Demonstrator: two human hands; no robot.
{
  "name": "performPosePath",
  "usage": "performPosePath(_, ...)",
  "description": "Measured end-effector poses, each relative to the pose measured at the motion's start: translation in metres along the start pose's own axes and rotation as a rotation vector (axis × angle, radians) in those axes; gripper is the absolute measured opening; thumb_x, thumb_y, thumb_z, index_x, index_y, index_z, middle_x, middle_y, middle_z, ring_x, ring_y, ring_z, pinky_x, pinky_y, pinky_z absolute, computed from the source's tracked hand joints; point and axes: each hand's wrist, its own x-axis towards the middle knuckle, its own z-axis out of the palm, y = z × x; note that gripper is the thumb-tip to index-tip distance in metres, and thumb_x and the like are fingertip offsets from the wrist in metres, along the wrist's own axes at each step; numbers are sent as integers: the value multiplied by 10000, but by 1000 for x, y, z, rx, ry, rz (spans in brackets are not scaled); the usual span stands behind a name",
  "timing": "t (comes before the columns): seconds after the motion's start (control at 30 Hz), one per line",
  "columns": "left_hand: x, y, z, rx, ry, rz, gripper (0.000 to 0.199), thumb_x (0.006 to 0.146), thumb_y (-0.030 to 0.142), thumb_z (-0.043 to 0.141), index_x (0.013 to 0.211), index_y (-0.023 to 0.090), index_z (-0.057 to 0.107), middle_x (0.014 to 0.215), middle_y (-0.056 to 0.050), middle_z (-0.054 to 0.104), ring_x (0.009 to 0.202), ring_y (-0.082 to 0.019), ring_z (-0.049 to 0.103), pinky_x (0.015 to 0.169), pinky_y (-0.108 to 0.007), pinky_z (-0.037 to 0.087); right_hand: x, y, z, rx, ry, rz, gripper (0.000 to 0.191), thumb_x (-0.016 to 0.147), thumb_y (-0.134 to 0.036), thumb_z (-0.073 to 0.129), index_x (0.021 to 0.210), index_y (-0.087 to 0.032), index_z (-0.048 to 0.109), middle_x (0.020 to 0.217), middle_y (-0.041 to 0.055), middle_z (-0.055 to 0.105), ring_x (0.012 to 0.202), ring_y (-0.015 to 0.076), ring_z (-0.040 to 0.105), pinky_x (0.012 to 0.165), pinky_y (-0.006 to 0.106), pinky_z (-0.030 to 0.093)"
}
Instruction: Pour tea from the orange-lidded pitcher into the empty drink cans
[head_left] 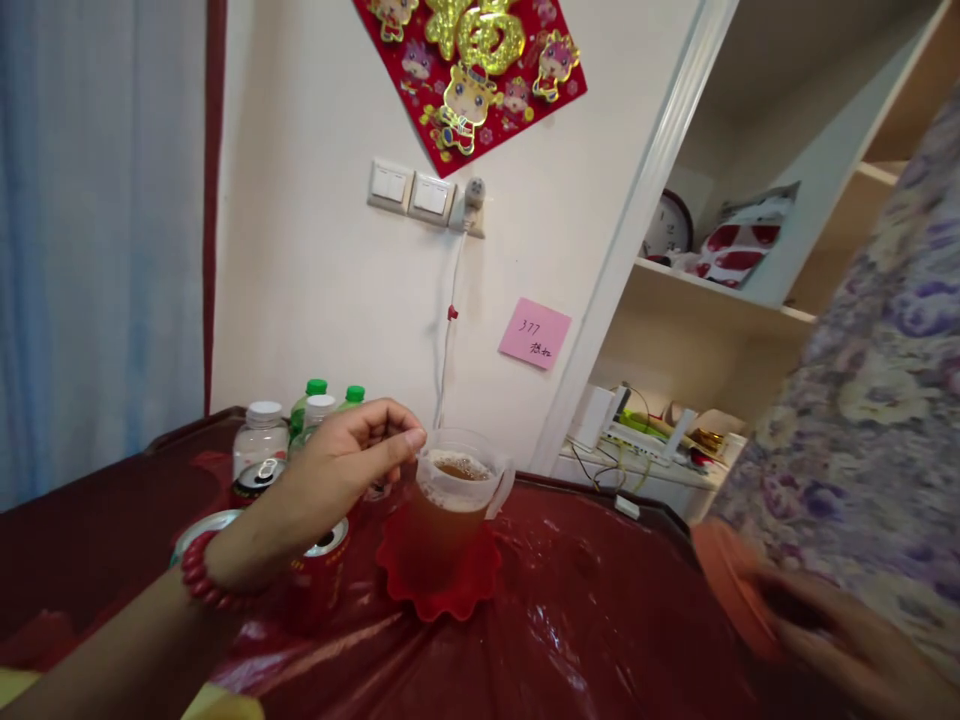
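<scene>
Altogether we count one clear pitcher (450, 525), part-filled with foamy brown liquid, standing on one red scalloped mat (480, 585). Our left hand (352, 455) is at its rim, thumb and fingers close together; we cannot tell whether they pinch it. One red bead bracelet (199, 572) circles that wrist. Our right hand (847, 625), blurred, holds one orange disc (727, 575) by its edge, well apart from the pitcher.

Behind and below our left arm we make out two white-capped bottles (251, 440), two green-capped bottles (316, 389) and three cans (319, 590), partly hidden.

Everything here stands on a table (600, 610) under a shiny, wrinkled dark-red cover. On the pale wall (322, 290) we see one red poster (517, 110), three wall plates (390, 187), one plug (475, 192) with its cord, and one pink note (535, 333). A blue curtain (105, 250) hangs at left; floral cloth (870, 390) fills the right, beside shelves (675, 280) holding one clock (667, 228).
</scene>
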Motion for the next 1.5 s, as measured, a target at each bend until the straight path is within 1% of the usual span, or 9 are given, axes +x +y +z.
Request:
performPosePath(0.2, -1, -11, -8, -78, 3, -3, 331, 780, 518, 703, 816, 197, 629, 679, 14, 598, 560, -116, 528, 495, -214, 437, 54, -165, 16, 295, -241, -311, 375, 729, -382, 584, 1021, -216, 750, 888, 80, 701, 802, 243, 640, 714, 354, 516)
performPosePath(0.37, 2, -18, -27, -146, 30, 3, 312, 799, 495, 691, 826, 194, 610, 665, 34, 556, 564, -110, 495, 525, -222, 423, 79, -231, 37, 226, -302, -497, 349, 782, -264, 575, 1089, -214, 734, 860, 34, 630, 744, 177, 567, 706, 318, 460)
performPosePath(0.5, 6, -22, -37, -206, 81, 1, 315, 776, 482, 706, 817, 189, 597, 691, 33, 554, 570, -107, 478, 524, -226, 402, 90, -263, 47, 380, -374, -419, 380, 750, -259, 593, 1102, -183, 715, 820, 23, 626, 721, 165, 557, 650, 297, 443)
performPosePath(0.63, 10, -28, -33, -237, 31, 13, 297, 794, 466, 688, 805, 182, 599, 695, 32, 552, 592, -109, 475, 557, -239, 401, 101, -281, 53, 511, -384, -310, 421, 748, -299, 599, 1139, -167, 683, 739, -4, 583, 656, 154, 535, 589, 286, 431)
performPosePath(0.77, 12, -34, -27, -251, -28, 10, 278, 787, 452, 681, 797, 184, 610, 695, 29, 559, 610, -116, 482, 568, -245, 398, 105, -288, 55, 297, -204, -599, 304, 836, -299, 590, 1107, -216, 700, 903, 42, 603, 797, 183, 583, 750, 342, 485)
performPosePath(0.87, 13, -37, -25, -250, -43, -33, 268, 779, 447, 677, 813, 188, 615, 684, 35, 546, 609, -118, 480, 543, -235, 373, 104, -287, 57, 173, -190, -798, 284, 913, -256, 527, 1166, -246, 655, 1024, 76, 610, 878, 195, 597, 811, 362, 494)
performPosePath(1.2, 16, -56, -16, -200, -42, 3, 249, 801, 417, 678, 843, 174, 647, 732, 6, 595, 656, -134, 496, 606, -262, 372, 95, -274, 67, -106, 114, -1085, 314, 927, -171, 492, 1166, -277, 666, 1159, 130, 630, 992, 254, 614, 827, 429, 526)
performPosePath(1.33, 14, -57, -12, -231, -61, -17, 253, 791, 421, 686, 852, 179, 648, 739, 7, 599, 683, -145, 511, 609, -259, 374, 92, -275, 67, 12, 39, -966, 301, 911, -221, 535, 1175, -285, 666, 1143, 117, 636, 985, 248, 619, 834, 415, 516)
performPosePath(1.5, 8, -56, -3, -194, -121, -31, 243, 803, 368, 664, 952, 177, 673, 826, -16, 645, 745, -166, 553, 690, -292, 420, 92, -301, 59, 539, -211, -441, 305, 798, -335, 639, 1074, -209, 667, 900, 52, 670, 782, 204, 629, 699, 350, 522)
